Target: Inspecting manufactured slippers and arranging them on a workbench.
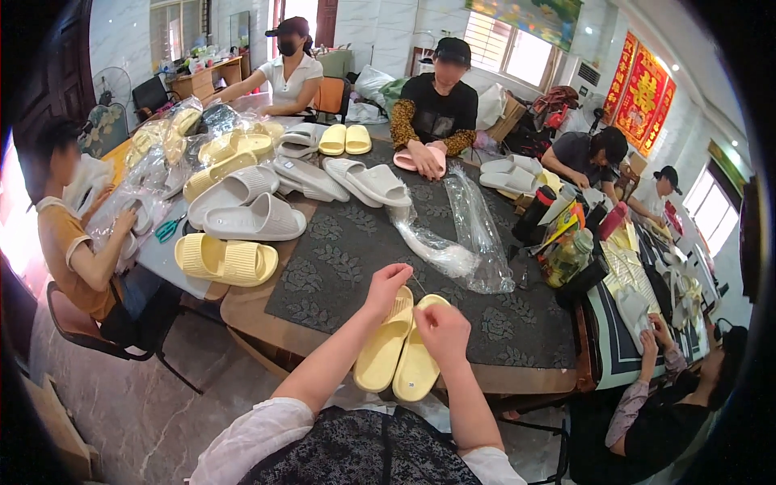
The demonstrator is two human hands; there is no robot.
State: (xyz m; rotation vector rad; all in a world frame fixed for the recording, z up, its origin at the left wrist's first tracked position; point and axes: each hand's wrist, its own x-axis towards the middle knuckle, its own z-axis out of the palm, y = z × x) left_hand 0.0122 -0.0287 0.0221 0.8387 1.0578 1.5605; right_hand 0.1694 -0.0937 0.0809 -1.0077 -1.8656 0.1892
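Observation:
A pair of pale yellow slide slippers lies at the table's near edge, toes pointing away: the left slipper (377, 353) and the right slipper (415, 373) are side by side. My left hand (390, 285) is raised just beyond the left slipper, fingers pinched together. Between my hands runs a thin, pale strand (418, 284), its lower end lost near the right slipper's toe. My right hand (444, 330) is curled closed over that slipper's strap, hiding much of it. What its fingertips grip is hidden.
Clear plastic bags (477, 242) lie beyond my hands on the dark patterned tablecloth (323, 267). Grey slippers (255, 217) and yellow slippers (226, 260) pile up at left, near teal scissors (169, 229). Bottles (574, 255) stand at right. Several co-workers sit around, one holding a pink slipper (428, 162).

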